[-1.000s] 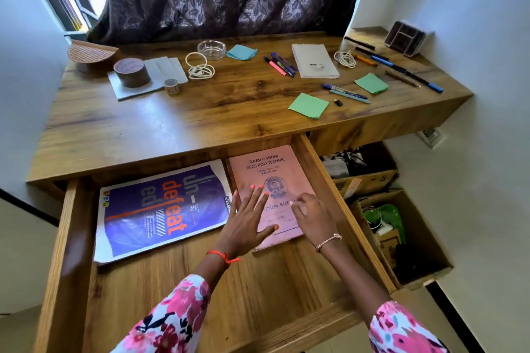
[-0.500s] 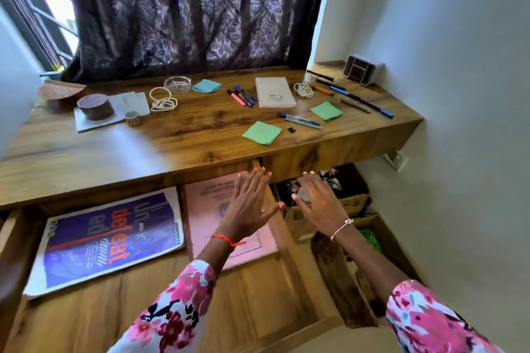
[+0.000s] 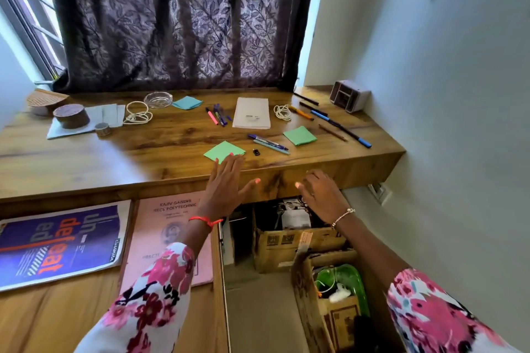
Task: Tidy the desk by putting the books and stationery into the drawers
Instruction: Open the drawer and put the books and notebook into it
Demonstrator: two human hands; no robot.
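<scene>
Pink book (image 3: 156, 228): "RAJIV GANDHI", seemingly "POLYTECHNIC"

Drawer (image 3: 57, 321) pulled out below tabletop (image 3: 86, 157) front edge. Inside: magazine (image 3: 57, 241) left, record book (image 3: 169, 226) just right. On tabletop: notepad (image 3: 251, 113) centre-back, pen pair (image 3: 268, 144) before it. Cardboard boxes (image 3: 286, 241) right of drawer, under tabletop.

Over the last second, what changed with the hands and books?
Both hands came off the pink record book and moved forward: left hand now at the near green sticky note, right hand at the front edge of the desk, both empty. It and the blue book stay in the open drawer; stationery unmoved.
</scene>
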